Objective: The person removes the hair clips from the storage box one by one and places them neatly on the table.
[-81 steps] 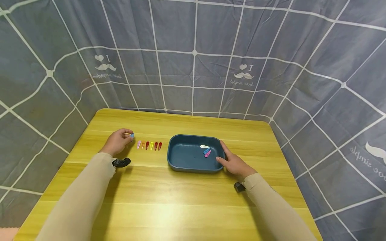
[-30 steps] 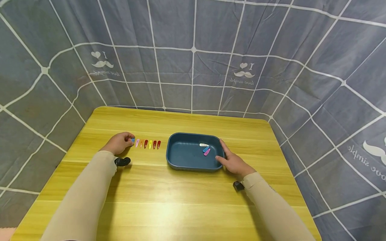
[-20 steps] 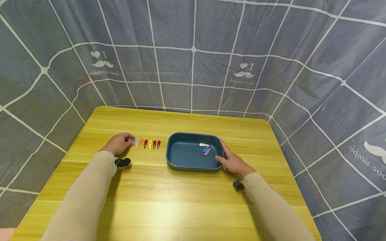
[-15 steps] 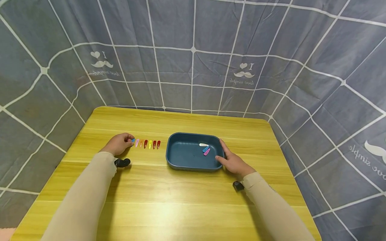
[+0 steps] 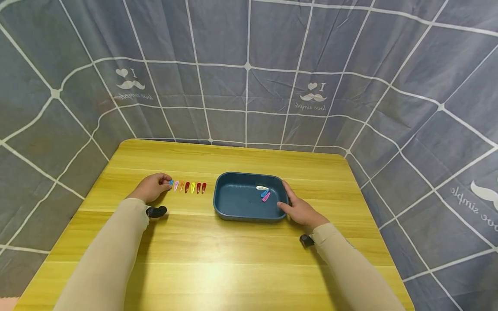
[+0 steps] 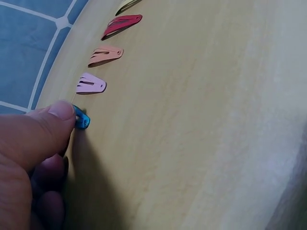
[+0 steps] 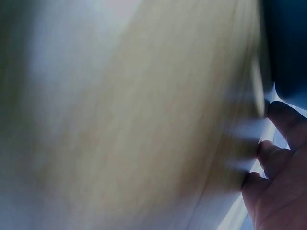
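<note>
My left hand (image 5: 166,183) is low over the yellow table (image 5: 233,259), at the left end of a row of small hair clips. Its thumb (image 6: 53,122) and fingers pinch a blue hair clip (image 6: 82,118) that touches the wood. To the right of it lie a pink clip (image 6: 91,85), an orange clip (image 6: 105,55) and a red clip (image 6: 122,25). My right hand (image 5: 288,199) rests against the right rim of a dark blue tray (image 5: 245,217), fingers fairly straight. In the tray lie a white clip (image 5: 262,188), a blue clip (image 5: 264,193) and a pink clip (image 5: 266,197).
A grey curtain with a white grid (image 5: 249,86) closes off the back and both sides of the table. Black wrist mounts (image 5: 156,211) sit under each forearm. The right wrist view is blurred and shows only wood and fingertips.
2.7 s ago my left hand held the blue clip above the table; it now has it down at the row's left end. The right hand and tray have not moved.
</note>
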`<state>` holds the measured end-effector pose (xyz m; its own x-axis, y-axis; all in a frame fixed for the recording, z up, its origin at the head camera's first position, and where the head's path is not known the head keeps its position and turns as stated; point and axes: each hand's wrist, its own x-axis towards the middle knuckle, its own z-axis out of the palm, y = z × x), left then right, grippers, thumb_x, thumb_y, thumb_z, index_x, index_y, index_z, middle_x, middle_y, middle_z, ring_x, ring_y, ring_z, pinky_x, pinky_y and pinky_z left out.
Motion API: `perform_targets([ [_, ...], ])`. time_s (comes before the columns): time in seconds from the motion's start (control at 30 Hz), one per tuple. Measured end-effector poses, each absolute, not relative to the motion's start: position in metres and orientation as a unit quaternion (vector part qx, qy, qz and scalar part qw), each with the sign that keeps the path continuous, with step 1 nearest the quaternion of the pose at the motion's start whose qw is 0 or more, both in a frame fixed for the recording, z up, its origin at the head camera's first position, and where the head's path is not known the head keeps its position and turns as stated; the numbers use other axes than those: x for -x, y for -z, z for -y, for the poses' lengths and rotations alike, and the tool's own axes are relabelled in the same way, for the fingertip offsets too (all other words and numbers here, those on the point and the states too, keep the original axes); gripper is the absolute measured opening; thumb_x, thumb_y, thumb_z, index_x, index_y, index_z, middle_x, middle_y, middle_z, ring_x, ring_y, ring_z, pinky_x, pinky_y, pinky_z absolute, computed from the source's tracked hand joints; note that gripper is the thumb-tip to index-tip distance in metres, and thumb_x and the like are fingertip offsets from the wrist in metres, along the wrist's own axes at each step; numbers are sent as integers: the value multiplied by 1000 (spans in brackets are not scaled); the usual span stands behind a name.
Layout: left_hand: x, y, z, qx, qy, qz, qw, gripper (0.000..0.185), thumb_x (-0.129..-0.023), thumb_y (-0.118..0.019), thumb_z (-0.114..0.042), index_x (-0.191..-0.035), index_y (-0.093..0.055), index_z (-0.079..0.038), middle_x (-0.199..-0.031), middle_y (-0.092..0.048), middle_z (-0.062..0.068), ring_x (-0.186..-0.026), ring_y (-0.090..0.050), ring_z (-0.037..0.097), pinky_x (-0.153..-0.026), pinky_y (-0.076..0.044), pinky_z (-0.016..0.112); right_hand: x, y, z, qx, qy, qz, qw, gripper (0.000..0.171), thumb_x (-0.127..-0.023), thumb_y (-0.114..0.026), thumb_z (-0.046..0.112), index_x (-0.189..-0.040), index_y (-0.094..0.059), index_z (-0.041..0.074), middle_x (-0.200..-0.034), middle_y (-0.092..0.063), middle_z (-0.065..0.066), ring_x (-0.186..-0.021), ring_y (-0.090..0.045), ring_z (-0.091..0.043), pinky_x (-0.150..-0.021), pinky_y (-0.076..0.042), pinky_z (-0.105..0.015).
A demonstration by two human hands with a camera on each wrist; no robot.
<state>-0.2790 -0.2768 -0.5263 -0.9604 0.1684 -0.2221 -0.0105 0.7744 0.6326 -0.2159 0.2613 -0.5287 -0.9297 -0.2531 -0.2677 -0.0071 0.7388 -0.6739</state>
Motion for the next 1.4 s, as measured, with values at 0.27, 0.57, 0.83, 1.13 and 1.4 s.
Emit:
perform_targets([
  [0.27, 280, 526, 289, -31, -363, -922, 128, 55, -111, -54, -35, -150, -48, 3, -133, -59, 26, -115, -59, 38, -98, -50, 55, 215, 528, -260, 82, 350, -918, 170, 86, -105, -55, 58, -167, 4, 48, -169, -35, -21, -141, -53, -47, -117, -40, -62],
  [0.57, 281, 503, 267, -38, -404, -912, 56, 56, -112, -52, -39, -154, -46, -2, -136, -56, 21, -128, -54, 42, -103, -48, 57, 217, 530, -259, 68, 363, -913, 174, 86, -104, -56, 58, -166, 3, 50, -169, -34, -19, -138, -55, -44, -118, -39, -61],
  [0.83, 285, 477, 227, -74, -434, -897, 34, 58, -108, -59, -41, -153, -49, -5, -142, -58, 19, -133, -54, 40, -112, -46, 60, 217, 528, -259, 66, 371, -910, 175, 86, -106, -57, 50, -167, 4, 48, -170, -33, -19, -147, -46, -47, -121, -34, -64],
  [1.13, 286, 458, 176, -133, -442, -885, 61, 48, -107, -64, -27, -151, -53, -10, -149, -58, 14, -134, -57, 36, -113, -48, 57, 216, 527, -258, 70, 364, -913, 171, 87, -106, -57, 50, -169, 3, 44, -169, -35, -19, -147, -46, -47, -121, -35, -63],
  [1.4, 282, 449, 130, -198, -439, -872, 88, 47, -106, -67, -27, -149, -56, -12, -147, -62, 12, -133, -60, 33, -111, -51, 53, 214, 526, -258, 66, 366, -912, 174, 86, -105, -58, 52, -168, 1, 47, -168, -36, -19, -145, -49, -47, -120, -36, -63],
])
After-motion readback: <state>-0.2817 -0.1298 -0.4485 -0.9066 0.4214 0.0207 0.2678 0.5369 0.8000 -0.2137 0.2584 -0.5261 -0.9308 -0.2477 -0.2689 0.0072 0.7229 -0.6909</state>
